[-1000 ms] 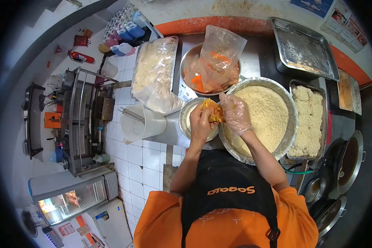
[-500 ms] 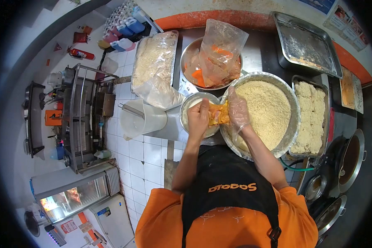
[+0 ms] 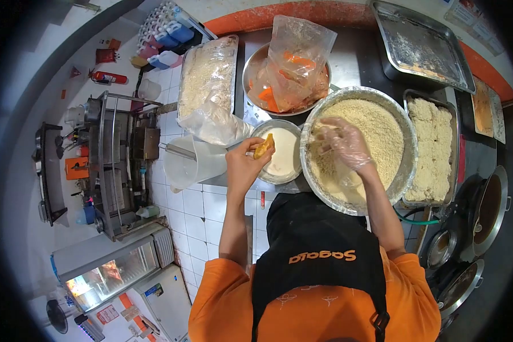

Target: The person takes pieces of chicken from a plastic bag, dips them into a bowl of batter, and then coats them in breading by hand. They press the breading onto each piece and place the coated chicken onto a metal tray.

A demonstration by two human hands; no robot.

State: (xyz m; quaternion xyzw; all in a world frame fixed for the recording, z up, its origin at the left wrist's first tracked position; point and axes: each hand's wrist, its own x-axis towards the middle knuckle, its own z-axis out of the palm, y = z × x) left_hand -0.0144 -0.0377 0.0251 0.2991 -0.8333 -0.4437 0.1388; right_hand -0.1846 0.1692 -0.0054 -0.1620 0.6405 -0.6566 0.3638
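Note:
My bare left hand (image 3: 246, 168) pinches a yellow-orange coated piece of meat (image 3: 264, 146) above the left rim of a small bowl of white liquid (image 3: 282, 151). On my right hand (image 3: 347, 147) is a clear plastic glove. It reaches into the left part of a large metal bowl (image 3: 407, 165) of pale breadcrumbs (image 3: 376, 128), its fingers apart and slightly blurred. Whether anything lies beneath those fingers I cannot make out. The two bowls stand side by side.
Behind is a metal bowl (image 3: 249, 65) with meat and a plastic bag (image 3: 303, 48). A tray of crumbed pieces (image 3: 430, 151) stands right, a wrapped crumb tray (image 3: 208, 71) left. A white pitcher (image 3: 194, 165) sits at the left edge. Large pans (image 3: 490, 211) are far right.
My hands have parted from the stretched yellow meat between them. The left keeps a yellow piece and has moved left; the right has moved right, into the breadcrumbs.

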